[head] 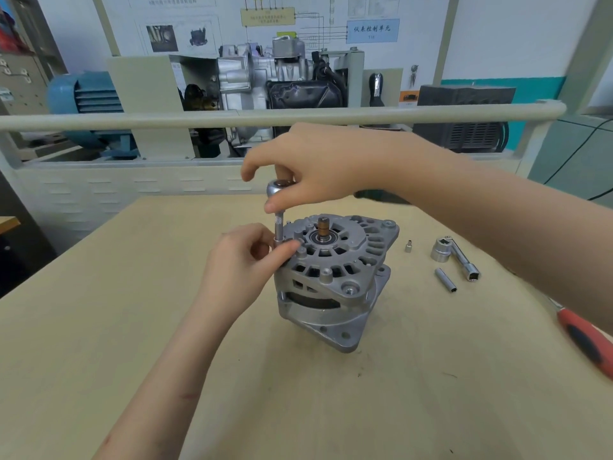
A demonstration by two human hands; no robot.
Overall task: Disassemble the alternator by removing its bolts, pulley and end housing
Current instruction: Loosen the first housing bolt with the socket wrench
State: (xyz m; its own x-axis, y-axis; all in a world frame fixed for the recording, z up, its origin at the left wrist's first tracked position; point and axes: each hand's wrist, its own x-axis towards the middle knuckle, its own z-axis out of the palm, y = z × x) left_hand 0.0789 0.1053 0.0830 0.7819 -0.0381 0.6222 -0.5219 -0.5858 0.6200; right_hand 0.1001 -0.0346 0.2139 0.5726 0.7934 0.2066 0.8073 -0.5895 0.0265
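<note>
A silver alternator (pixel 335 280) stands on the wooden table (pixel 132 293) with its shaft (pixel 322 227) pointing up and no pulley on it. A ratchet with an extension bar (pixel 278 224) stands upright over the housing's left rim. My right hand (pixel 315 167) grips the ratchet head (pixel 278 187) from above. My left hand (pixel 245 260) pinches the socket at the bar's lower end against the housing. A bolt (pixel 350 289) sits in the near ear of the housing.
To the right of the alternator lie a small adapter (pixel 408 246), a large socket (pixel 441 252), a tube wrench (pixel 464 260) and a slim deep socket (pixel 446 279). A red-and-black handle (pixel 587 343) lies at the table's right edge. A rail and training rig stand behind the table.
</note>
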